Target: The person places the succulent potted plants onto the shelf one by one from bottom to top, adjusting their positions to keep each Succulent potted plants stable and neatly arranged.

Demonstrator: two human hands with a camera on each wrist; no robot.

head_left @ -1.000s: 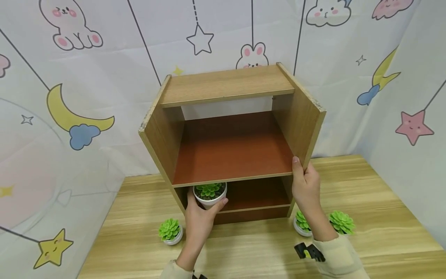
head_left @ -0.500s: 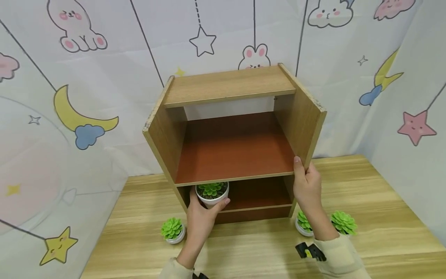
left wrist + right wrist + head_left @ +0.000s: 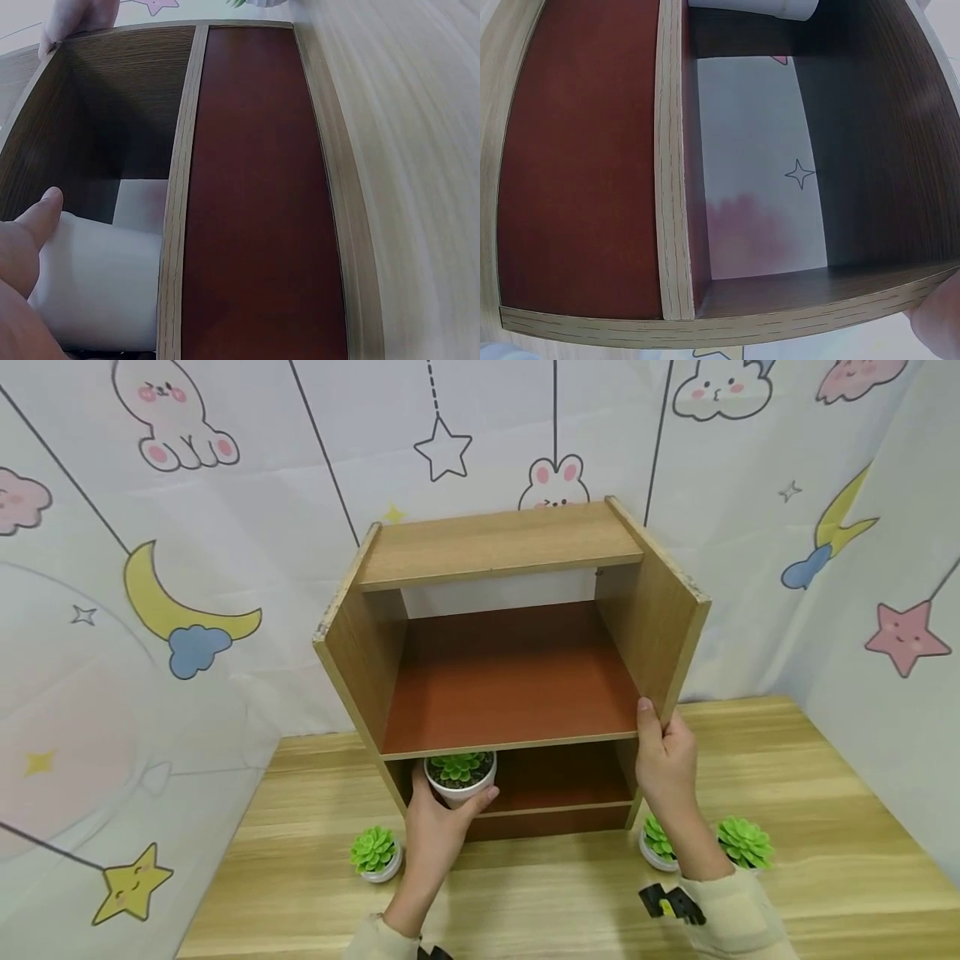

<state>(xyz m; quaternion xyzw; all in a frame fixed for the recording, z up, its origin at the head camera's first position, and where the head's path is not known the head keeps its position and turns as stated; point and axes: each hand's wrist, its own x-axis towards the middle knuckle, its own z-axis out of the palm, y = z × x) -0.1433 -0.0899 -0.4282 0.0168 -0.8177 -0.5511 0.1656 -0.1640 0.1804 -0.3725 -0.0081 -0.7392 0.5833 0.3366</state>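
Observation:
A small wooden shelf unit [image 3: 517, 677] with reddish-brown boards stands on the table. In its lower compartment, at the left end, my left hand [image 3: 435, 827] grips a white pot with a green succulent [image 3: 459, 777], thumb in front and fingers along the left side. The left wrist view shows the white pot [image 3: 101, 281] right at the compartment's front edge, with the thumb on it. My right hand [image 3: 666, 764] holds the unit's right side panel [image 3: 663, 635], thumb on the inner side by the middle board and fingers round the outside.
One potted succulent [image 3: 377, 853] stands on the wooden table [image 3: 540, 893] left of the unit. Two more, a nearer potted succulent [image 3: 657, 843] and a farther-right succulent [image 3: 745, 842], sit beside my right forearm. A printed cloth [image 3: 480, 460] hangs close behind.
The whole scene shifts slightly to the right in the head view. Both hands keep their grip, and the pot stays at the left end of the lower compartment.

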